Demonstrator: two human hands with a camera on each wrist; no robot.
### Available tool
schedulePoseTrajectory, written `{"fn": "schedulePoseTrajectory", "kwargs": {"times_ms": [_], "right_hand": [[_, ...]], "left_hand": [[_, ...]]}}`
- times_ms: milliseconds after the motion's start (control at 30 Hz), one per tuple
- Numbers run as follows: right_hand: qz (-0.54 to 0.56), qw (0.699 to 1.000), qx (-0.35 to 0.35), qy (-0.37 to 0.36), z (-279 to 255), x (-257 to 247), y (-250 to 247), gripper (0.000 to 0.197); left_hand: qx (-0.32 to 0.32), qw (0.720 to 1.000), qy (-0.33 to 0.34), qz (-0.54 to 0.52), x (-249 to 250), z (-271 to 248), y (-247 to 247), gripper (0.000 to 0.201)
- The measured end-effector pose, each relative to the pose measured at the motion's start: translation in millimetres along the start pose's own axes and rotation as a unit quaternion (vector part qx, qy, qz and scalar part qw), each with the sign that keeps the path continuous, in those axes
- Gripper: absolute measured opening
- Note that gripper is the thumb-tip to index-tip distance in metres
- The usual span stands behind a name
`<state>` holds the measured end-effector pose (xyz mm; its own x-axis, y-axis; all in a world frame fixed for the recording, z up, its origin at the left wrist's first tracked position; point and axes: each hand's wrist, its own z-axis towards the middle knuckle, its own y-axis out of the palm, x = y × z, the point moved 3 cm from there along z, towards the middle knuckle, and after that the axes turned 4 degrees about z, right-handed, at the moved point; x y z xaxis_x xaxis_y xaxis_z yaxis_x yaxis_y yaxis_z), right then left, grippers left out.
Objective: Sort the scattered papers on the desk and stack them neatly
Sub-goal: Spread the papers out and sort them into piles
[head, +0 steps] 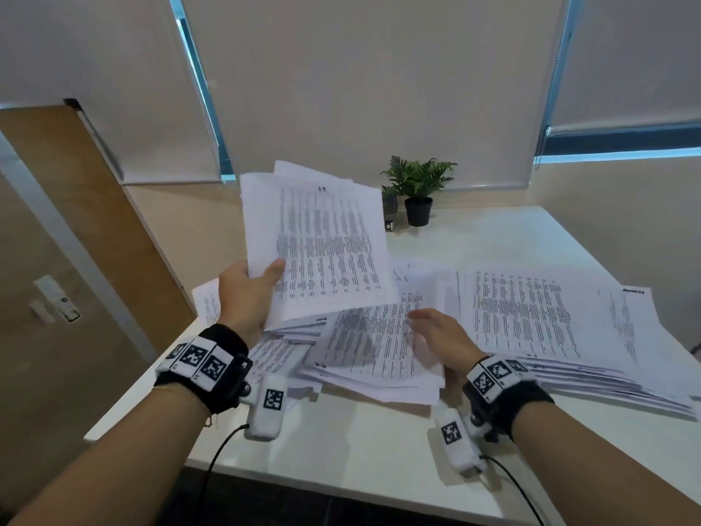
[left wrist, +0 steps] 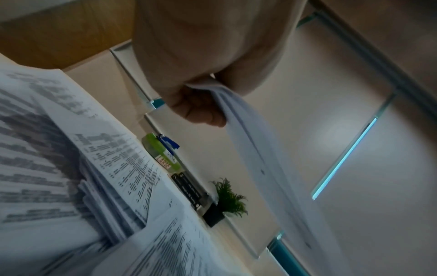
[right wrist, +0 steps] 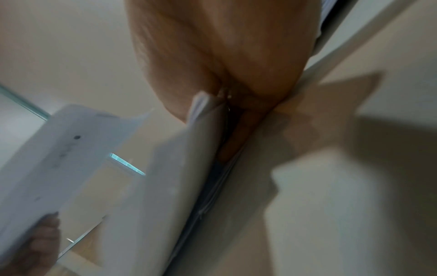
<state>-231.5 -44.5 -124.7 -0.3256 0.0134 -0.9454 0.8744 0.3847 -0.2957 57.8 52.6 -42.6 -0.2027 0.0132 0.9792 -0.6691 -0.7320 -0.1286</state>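
Desk (head: 341, 449) largely hidden under papers (head: 531, 317)

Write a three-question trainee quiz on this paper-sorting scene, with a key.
1. True or false: the left hand holds a bundle of sheets raised off the desk.
2. Where is the right hand? A) on the potted plant B) on the scattered papers C) off the desk
3. Fill in: the plant stands at the desk's ___ edge.

Key: 1 true; 2 B; 3 far.
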Motion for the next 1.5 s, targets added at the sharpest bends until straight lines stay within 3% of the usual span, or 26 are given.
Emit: {"fn": "schedulePoseTrajectory", "kwargs": {"times_ms": [133,233,333,500,567,633,733,833,900,1033,1100,1267,1400,1500], "right_hand": [[0.106,0.994,0.006,0.029,-10,-9,-4,0.066],[0.107,0.994,-0.003,0.033,-10,-4,-7,0.082],[0.082,0.997,-0.006,0.011,-9,4,-6,0.101],[0.075,0.996,-0.056,0.004,-11,-1,-6,0.110],[0.087,0.994,-0.056,-0.017,-12,-8,-11,0.109],[0.095,0.993,-0.037,-0.054,-16,-18,-23,0.108],[0.115,0.989,-0.006,-0.088,-18,-30,-56,0.113],[0.130,0.986,0.041,-0.098,-22,-33,-106,0.108],[0.096,0.988,0.076,-0.091,-25,-31,-138,0.104],[0.022,0.993,0.112,-0.016,-26,-3,-187,0.104],[-0.022,0.993,0.116,0.025,-26,15,-205,0.098],[-0.107,0.978,0.143,0.111,-21,55,-226,0.068],[-0.209,0.951,0.154,0.171,-17,54,-226,0.056],[-0.308,0.919,0.139,0.203,-17,54,-226,0.042]], "left_hand": [[-0.121,0.983,-0.022,0.136,-21,-20,30,0.036],[-0.204,0.939,-0.059,0.269,-41,-35,46,0.061],[-0.231,0.908,-0.067,0.343,-50,-43,56,0.076],[-0.255,0.887,-0.041,0.383,-48,-39,67,0.069],[-0.245,0.889,-0.026,0.387,-46,-32,70,0.058],[-0.225,0.908,-0.021,0.353,-44,-22,73,0.049],[-0.167,0.937,-0.032,0.305,-43,-9,81,0.053],[-0.137,0.933,-0.072,0.326,-39,-6,92,0.059],[-0.162,0.913,-0.086,0.364,-35,-8,104,0.063],[-0.201,0.869,-0.070,0.446,-33,-11,123,0.060],[-0.201,0.861,-0.076,0.460,-35,-10,127,0.058],[-0.162,0.880,-0.060,0.442,-40,-4,130,0.049],[-0.102,0.919,-0.022,0.381,-33,1,122,0.030],[-0.065,0.946,0.009,0.317,-19,5,113,0.031]]}}
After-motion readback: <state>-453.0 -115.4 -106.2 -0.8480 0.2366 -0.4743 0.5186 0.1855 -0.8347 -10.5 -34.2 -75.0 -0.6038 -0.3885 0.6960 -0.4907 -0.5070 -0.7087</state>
